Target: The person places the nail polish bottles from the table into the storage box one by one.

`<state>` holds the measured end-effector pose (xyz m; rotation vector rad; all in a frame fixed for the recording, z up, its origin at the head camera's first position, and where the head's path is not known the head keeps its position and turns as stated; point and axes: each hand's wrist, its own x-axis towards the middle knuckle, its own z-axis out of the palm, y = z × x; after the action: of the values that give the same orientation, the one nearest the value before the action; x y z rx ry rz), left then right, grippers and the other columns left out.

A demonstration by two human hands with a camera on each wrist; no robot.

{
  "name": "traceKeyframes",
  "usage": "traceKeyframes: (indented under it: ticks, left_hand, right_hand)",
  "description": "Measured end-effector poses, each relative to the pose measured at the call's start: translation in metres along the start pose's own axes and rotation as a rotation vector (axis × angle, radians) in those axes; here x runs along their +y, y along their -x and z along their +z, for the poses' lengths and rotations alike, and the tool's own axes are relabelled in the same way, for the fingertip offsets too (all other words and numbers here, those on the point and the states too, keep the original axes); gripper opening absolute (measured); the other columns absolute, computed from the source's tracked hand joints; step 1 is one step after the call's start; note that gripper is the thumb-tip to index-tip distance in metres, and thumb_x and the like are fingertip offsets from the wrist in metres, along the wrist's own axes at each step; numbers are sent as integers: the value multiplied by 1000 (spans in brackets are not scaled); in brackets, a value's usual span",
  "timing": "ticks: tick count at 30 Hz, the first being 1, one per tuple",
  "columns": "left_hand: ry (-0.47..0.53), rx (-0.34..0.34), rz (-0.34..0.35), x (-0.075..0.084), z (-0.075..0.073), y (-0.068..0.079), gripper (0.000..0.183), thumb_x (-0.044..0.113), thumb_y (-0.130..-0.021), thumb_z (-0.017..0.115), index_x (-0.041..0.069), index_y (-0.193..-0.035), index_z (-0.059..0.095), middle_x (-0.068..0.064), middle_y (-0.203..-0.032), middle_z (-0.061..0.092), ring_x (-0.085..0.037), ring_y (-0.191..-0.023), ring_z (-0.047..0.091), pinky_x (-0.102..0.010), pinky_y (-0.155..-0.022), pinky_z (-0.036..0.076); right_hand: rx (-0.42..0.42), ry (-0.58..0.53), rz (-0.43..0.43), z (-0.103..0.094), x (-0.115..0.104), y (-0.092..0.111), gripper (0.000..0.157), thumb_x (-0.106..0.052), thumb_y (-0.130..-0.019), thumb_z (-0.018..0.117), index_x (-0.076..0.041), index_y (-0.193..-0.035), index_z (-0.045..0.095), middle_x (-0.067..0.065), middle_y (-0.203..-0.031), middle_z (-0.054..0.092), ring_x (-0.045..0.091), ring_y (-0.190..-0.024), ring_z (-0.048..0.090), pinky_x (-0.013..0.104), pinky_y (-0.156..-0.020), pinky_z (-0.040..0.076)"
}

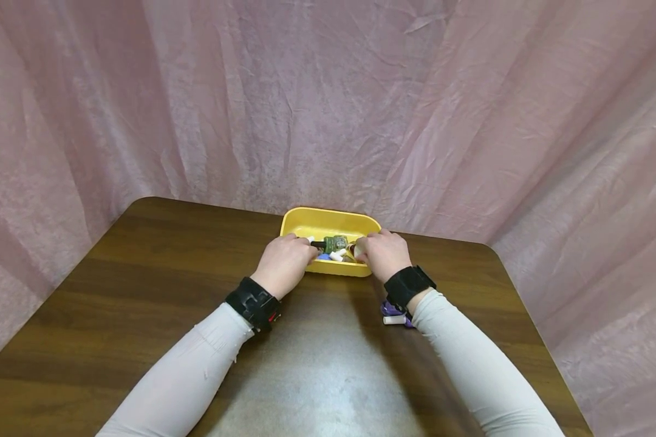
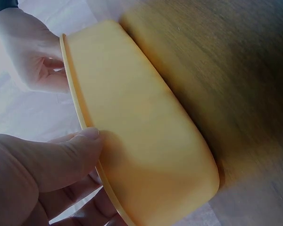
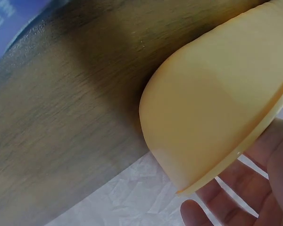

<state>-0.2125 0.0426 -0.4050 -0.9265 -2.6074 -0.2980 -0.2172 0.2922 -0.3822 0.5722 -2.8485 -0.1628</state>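
Note:
A yellow tub (image 1: pixel 339 268) stands at the back of the table, with small things inside. Among them are a green bottle (image 1: pixel 336 243) with a black cap (image 1: pixel 318 244), a white piece (image 1: pixel 337 255) and a blue piece (image 1: pixel 325 257). My left hand (image 1: pixel 287 261) is at the tub's front left; its thumb (image 2: pixel 82 141) touches the near wall by the rim, with the other fingers behind the rim. My right hand (image 1: pixel 385 252) reaches over the front right rim, its fingers (image 3: pixel 236 188) beyond the edge. What its fingertips touch inside is hidden.
A purple thing (image 1: pixel 392 309) with a white cylinder (image 1: pixel 395 320) lies on the brown wooden table (image 1: pixel 197 273) beneath my right wrist. Pink curtains (image 1: pixel 328 109) hang behind the table and along its sides.

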Motion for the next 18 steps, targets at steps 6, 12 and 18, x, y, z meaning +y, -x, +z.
traceKeyframes:
  ticks: [6, 12, 18]
  left_hand:
    - [-6, -4, -2, 2, 1, 2, 14, 8, -97, 82, 18, -105, 89, -2, -94, 80, -28, -86, 70, -42, -74, 58]
    - [-8, 13, 8, 2, 1, 4, 12, 11, -97, 83, 19, -103, 89, -2, -95, 80, -27, -85, 70, -41, -75, 59]
    - [-3, 33, 11, 1, 1, 4, 10, 12, -95, 84, 18, -101, 89, -3, -94, 80, -28, -85, 70, -42, -74, 58]
  right_hand:
    - [-26, 14, -10, 2, 1, 0, 20, -31, -91, 92, -15, -100, 83, 6, -86, 75, 33, -85, 67, 49, -75, 58]
    - [-55, 5, -32, 4, 2, -3, 19, -31, -90, 92, -16, -95, 82, 5, -87, 77, 33, -84, 67, 50, -72, 57]
    - [-58, 1, -35, 2, 3, -5, 18, -30, -90, 93, -18, -100, 85, 4, -93, 80, 34, -88, 68, 50, -74, 57]
